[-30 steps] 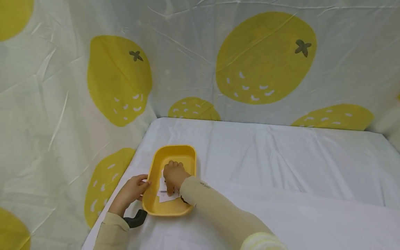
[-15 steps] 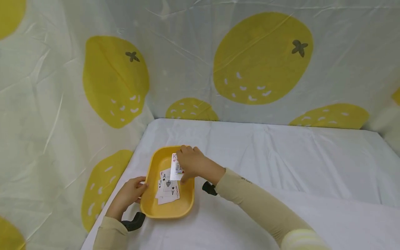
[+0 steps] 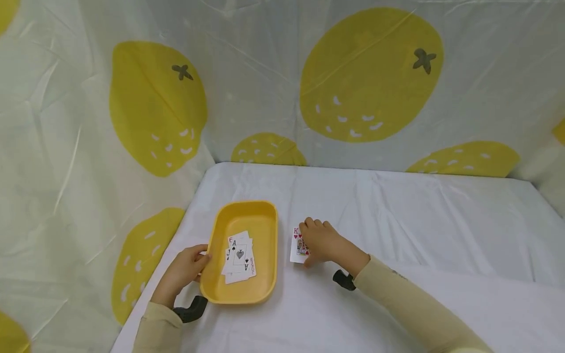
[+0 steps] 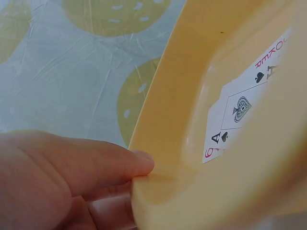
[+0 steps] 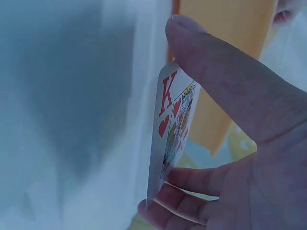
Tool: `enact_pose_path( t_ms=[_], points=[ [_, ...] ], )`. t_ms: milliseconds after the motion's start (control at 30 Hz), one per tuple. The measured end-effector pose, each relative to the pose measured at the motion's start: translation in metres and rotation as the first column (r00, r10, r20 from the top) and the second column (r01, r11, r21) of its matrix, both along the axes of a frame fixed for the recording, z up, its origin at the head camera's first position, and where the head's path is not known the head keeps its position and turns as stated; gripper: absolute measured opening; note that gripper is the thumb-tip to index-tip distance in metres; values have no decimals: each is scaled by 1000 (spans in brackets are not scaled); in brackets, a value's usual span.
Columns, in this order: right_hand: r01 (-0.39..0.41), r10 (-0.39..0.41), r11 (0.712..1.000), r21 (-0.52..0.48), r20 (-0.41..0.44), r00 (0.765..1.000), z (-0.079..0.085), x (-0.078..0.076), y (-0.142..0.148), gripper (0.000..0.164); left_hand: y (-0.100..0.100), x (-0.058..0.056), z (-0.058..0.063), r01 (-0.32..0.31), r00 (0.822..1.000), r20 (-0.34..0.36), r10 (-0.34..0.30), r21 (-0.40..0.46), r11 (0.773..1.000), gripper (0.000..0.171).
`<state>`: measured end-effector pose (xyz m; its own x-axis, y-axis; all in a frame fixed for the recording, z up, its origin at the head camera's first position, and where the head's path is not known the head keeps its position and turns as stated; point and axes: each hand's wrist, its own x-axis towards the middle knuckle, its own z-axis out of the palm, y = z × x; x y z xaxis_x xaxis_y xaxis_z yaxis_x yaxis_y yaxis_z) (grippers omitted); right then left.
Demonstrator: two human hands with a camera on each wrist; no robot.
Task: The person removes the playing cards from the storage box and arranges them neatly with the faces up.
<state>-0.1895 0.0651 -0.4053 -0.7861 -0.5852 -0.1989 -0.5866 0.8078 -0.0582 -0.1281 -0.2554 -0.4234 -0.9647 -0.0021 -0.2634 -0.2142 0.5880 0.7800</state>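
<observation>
Gripping the king of hearts [image 3: 296, 250], right fingers [image 5: 187, 201] are beside the tray [image 3: 243, 295].

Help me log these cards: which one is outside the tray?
The king of hearts, held in the right hand; the other visible cards lie inside the tray.

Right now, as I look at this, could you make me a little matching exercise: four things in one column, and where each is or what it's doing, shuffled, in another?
Things
1. king of hearts
2. ace of spades
3. left hand
4. yellow tray

Places and states
A. has several cards inside
B. held by the right hand, outside the tray
C. gripping the tray's rim
D. lying face up on top of other cards

Pairs: 1-B, 2-D, 3-C, 4-A
</observation>
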Motion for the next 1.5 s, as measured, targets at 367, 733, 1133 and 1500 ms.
enact_pose_path(
  t_ms=[367,733,1133,1500],
  points=[
    [25,-24,999,-26,37,999,-33,8,11,93,6,0,2,26,1000,-17,-26,1,1000,30],
    [28,-25,998,-47,66,997,-37,8,12,95,14,-5,3,45,999,3,-45,-29,999,31],
    [-3,9,978,-207,31,999,22,-13,-20,90,14,-8,4,33,998,60,-30,-52,998,38],
    [-129,131,990,-54,30,991,40,-16,-112,95,13,-7,2,25,999,49,-24,-25,999,36]
  ],
)
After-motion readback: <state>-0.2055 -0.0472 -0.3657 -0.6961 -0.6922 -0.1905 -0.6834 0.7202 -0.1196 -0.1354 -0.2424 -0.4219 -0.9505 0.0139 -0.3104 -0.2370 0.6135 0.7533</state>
